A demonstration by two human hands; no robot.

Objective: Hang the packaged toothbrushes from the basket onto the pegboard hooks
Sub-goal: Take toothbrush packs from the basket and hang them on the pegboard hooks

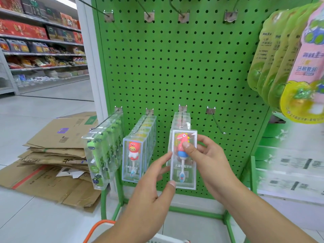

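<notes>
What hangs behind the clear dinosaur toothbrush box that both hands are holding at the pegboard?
Behind the dinosaur toothbrush box, held by the left hand and right hand, more clear boxes hang on the same hook. Their contents and number are covered.

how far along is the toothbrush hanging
Three lower hooks already carry packs: green, red-capped and pink dinosaur. Both hands, left and right, hold a pink dinosaur pack at the third hook. The fourth lower hook is bare.
</notes>
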